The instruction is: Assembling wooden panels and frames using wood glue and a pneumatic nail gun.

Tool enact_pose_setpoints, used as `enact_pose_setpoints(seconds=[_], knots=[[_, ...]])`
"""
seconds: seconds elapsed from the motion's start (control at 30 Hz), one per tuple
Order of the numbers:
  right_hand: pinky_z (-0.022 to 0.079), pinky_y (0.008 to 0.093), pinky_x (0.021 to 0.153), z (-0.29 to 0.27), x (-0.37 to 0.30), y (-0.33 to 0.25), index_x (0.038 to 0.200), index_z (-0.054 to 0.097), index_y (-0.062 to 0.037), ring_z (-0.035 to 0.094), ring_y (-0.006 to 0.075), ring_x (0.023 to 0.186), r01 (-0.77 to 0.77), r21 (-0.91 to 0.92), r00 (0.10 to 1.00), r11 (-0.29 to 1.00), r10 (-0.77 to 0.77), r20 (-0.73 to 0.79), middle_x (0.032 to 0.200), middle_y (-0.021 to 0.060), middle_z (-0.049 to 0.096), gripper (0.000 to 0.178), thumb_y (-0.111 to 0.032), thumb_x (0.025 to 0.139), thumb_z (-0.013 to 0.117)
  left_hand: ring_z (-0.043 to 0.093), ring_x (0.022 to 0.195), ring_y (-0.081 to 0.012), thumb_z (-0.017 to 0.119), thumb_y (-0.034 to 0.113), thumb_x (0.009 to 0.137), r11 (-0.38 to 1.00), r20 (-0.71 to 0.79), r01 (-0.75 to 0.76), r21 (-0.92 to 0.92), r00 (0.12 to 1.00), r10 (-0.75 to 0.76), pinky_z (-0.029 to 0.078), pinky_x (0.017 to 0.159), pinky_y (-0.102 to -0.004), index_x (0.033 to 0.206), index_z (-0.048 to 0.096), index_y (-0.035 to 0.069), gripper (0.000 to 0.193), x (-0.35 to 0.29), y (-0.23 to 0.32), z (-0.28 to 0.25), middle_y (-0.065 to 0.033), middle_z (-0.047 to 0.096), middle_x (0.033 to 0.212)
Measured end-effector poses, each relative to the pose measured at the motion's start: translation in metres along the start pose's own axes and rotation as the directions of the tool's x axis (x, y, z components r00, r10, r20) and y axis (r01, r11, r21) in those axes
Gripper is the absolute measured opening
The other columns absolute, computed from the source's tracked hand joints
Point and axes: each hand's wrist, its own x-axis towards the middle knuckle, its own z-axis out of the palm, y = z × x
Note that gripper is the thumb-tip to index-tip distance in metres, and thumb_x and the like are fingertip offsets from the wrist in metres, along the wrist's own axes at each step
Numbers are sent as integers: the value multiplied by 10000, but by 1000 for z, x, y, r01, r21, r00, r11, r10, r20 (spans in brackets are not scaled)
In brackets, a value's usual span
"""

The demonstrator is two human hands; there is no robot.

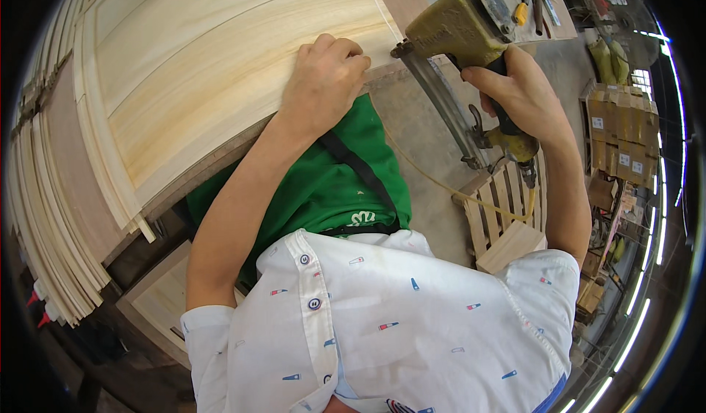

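My right hand (517, 93) is wrapped round the handle of a nail gun (457, 27), a worn yellow-brown tool with a long narrow magazine and an air hose at its lower end. Its nose is at the right end of a pale wooden panel (198, 67), close to my left hand. Near that end my left hand (323, 82) rests on the panel with its fingers curled in. Whatever those fingers may hold is hidden beneath them.
Long wooden strips (55, 222) are stacked at the left. A yellow air hose (441, 186) runs past a slatted pallet (489, 207) at the right. Beyond it stand cardboard boxes (625, 130). A side table (548, 8) at the back right holds hand tools.
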Motion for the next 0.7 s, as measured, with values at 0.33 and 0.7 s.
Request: enact_pose_setpoints(seconds=[0.33,0.7], knots=[[384,237,475,5,-28,-16,999,617,24,515,85,530,43,165,992,985,-23,-123,703,30,599,212,-143,872,651,560,1071,-305,759,145,674,996,-35,73,54,997,-71,453,919,-416,1058,660,53,407,-44,4,-35,-117,618,1102],[403,259,491,78,-1,-100,926,587,53,541,117,541,204,262,958,943,-248,147,725,80,621,226,-122,827,690,437,1307,-283,731,88,755,766,42,526,368,814,-579,350,1090,-426,1143,627,49,403,-208,-19,-257,-88,558,1298]])
